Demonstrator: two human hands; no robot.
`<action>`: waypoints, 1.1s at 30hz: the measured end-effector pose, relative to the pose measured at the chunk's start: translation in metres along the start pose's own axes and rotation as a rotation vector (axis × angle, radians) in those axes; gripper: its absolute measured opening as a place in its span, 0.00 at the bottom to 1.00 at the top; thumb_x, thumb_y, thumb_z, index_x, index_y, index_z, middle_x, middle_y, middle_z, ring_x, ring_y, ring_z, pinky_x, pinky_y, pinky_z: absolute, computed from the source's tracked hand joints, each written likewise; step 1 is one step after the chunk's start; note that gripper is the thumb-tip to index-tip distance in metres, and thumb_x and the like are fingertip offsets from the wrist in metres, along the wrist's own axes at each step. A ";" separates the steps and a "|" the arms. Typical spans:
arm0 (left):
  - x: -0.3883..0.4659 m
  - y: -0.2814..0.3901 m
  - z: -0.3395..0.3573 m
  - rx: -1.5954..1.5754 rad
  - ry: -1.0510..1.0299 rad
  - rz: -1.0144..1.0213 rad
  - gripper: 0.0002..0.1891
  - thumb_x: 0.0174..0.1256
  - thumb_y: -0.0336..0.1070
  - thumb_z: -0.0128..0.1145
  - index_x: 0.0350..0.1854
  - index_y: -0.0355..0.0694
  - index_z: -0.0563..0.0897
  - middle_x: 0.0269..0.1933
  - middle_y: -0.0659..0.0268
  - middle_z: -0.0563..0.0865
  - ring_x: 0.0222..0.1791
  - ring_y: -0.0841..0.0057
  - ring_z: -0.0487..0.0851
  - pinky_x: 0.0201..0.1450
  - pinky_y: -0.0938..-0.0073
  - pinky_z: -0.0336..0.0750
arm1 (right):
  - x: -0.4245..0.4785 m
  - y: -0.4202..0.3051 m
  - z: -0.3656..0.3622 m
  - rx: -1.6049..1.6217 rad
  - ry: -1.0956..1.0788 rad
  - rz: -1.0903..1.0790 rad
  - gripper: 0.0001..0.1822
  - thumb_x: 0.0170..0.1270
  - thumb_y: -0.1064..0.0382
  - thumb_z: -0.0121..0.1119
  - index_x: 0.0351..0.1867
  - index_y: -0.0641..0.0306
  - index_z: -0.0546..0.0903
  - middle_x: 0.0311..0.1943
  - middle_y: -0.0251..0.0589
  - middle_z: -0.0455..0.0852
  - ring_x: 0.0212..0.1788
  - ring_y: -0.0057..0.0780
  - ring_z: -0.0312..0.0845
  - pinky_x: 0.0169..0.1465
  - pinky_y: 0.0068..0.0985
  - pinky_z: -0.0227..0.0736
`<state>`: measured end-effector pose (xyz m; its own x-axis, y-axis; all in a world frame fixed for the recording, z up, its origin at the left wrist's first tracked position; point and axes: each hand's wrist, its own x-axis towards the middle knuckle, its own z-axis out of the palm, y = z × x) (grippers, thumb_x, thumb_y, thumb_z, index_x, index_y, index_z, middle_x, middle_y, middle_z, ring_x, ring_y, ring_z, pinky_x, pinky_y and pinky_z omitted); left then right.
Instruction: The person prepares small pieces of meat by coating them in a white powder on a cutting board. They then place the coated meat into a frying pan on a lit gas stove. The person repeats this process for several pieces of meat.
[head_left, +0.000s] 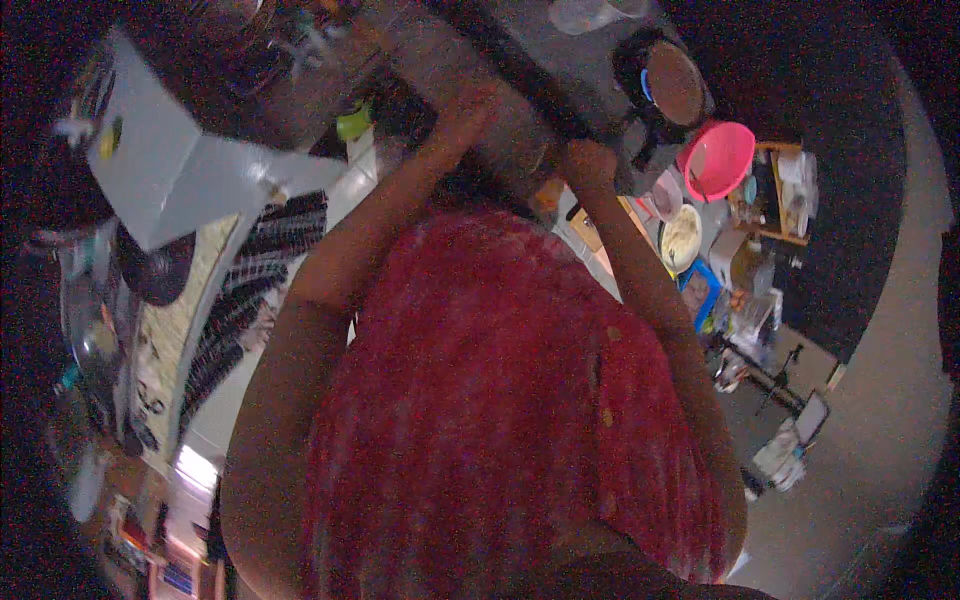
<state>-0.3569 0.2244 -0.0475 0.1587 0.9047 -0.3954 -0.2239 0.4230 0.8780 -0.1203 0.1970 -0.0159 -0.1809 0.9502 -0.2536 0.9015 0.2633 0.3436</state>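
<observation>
The view is dim, tilted and blurred. My left hand reaches out over a grey-brown surface, with its fingers smeared into the background; whether it holds anything cannot be made out. My right hand looks curled, close to the dark edge of that same surface, and its fingertips are hidden. Between my forearms is the front of my red shirt. Beyond the right hand sit a pink plastic basin and a round brown item with a blue part at its side.
On the right, a pale bowl with light contents stands near a blue tray and a wooden rack. To the left are a grey panel, a speckled countertop and a dish rack. A green container lies past my left forearm.
</observation>
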 end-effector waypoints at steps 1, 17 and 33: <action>0.004 -0.004 -0.010 0.035 -0.018 0.039 0.16 0.67 0.43 0.54 0.51 0.40 0.77 0.43 0.64 0.82 0.40 0.73 0.80 0.44 0.69 0.75 | 0.003 0.002 0.000 -0.038 -0.049 -0.006 0.09 0.53 0.57 0.59 0.26 0.55 0.86 0.25 0.40 0.87 0.30 0.36 0.87 0.30 0.35 0.80; -0.003 -0.015 -0.032 -0.109 0.117 0.122 0.16 0.64 0.40 0.57 0.50 0.39 0.79 0.41 0.65 0.83 0.37 0.76 0.80 0.41 0.74 0.75 | 0.008 0.015 0.011 -0.070 -0.134 0.089 0.13 0.59 0.54 0.55 0.29 0.59 0.85 0.29 0.49 0.86 0.33 0.46 0.85 0.36 0.41 0.81; -0.021 -0.029 0.032 -0.093 -0.485 -0.295 0.18 0.66 0.47 0.55 0.52 0.41 0.78 0.45 0.64 0.82 0.41 0.72 0.82 0.46 0.68 0.77 | -0.075 -0.029 0.184 0.330 -0.055 0.214 0.21 0.53 0.45 0.61 0.42 0.55 0.84 0.41 0.46 0.84 0.44 0.44 0.81 0.44 0.40 0.76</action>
<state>-0.3226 0.1915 -0.0560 0.6454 0.6299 -0.4321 -0.1833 0.6768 0.7130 -0.0604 0.0878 -0.1729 0.0379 0.9653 -0.2584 0.9961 -0.0158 0.0872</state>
